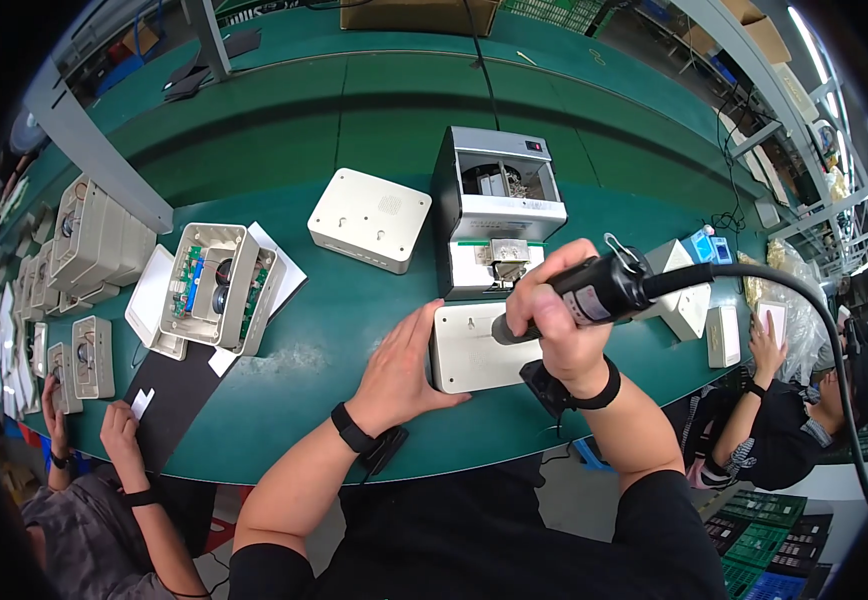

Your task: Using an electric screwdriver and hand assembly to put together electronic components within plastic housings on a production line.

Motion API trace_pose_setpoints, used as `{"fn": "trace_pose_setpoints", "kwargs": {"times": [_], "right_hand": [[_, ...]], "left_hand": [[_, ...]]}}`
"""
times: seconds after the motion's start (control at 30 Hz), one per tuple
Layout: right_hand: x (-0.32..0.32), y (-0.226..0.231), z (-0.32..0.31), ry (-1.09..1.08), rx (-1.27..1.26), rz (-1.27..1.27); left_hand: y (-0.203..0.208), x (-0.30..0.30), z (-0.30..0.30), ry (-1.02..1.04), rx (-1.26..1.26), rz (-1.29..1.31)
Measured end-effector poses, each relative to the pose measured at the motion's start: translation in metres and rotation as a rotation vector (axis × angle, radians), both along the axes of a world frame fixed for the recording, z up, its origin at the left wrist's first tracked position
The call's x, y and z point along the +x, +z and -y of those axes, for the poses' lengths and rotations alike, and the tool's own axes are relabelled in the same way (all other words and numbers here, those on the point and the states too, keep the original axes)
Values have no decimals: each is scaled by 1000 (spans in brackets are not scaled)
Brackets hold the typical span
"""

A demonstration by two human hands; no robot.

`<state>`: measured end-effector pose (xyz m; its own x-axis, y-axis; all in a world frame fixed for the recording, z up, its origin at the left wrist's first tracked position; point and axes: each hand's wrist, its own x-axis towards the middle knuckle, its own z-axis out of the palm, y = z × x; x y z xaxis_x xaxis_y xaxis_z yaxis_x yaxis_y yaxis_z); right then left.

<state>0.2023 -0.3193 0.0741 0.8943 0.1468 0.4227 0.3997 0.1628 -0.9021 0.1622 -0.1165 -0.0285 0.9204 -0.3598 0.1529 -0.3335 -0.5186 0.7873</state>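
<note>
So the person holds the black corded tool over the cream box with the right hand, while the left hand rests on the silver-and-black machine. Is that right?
Not quite: in the head view, the left hand is against the left end of the cream box, not on the silver-and-black machine. The right hand does hold the black corded tool over that box.

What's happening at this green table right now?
The person's right hand grips a black corded tool over a cream plastic case; whether its tip touches is hard to tell. The left hand, spread, rests against the case's left side. Another cream case lies left of a silver machine.
</note>
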Motion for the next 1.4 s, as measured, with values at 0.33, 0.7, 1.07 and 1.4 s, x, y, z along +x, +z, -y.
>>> {"fn": "trace_pose_setpoints", "kwargs": {"times": [0.33, 0.7, 1.07, 1.4], "right_hand": [[5, -12, 0, 5, 52, -76], [15, 41, 8, -66, 100, 78], [36, 26, 6, -76, -23, 5], [54, 38, 6, -171, 8, 125]], "left_hand": [[-1, -1, -1, 5, 5, -7], [6, -2, 13, -27, 24, 18], [3, 8, 41, -53, 18, 27], [2, 7, 41, -78, 0, 29]]}}
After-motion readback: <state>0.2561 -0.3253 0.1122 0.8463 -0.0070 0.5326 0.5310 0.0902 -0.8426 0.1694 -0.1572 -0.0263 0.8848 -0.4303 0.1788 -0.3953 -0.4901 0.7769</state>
